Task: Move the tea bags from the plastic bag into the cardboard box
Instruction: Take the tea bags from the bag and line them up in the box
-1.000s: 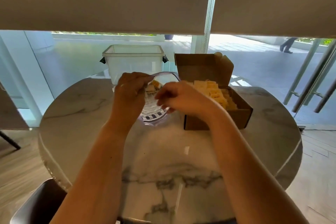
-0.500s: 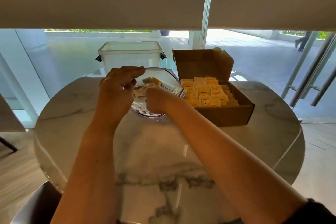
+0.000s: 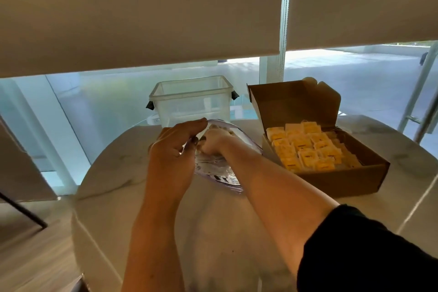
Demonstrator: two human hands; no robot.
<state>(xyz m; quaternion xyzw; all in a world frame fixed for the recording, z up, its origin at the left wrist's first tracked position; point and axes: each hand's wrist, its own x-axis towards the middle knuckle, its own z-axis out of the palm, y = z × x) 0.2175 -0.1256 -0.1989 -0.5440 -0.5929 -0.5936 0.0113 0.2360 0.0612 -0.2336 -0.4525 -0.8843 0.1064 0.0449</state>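
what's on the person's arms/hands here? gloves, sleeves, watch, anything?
Bare left hand and right hand: no gloves, rings or watch visible. Both forearms bare. A black sleeve covers the right upper arm; no sleeve visible on the left arm.

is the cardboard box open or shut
Open: the cardboard box has its lid flap standing upright at the back, and yellow tea bags show inside.

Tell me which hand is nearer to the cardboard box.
Right. The right hand, reaching into the plastic bag, sits just left of the cardboard box; the left hand grips the bag's rim farther left.
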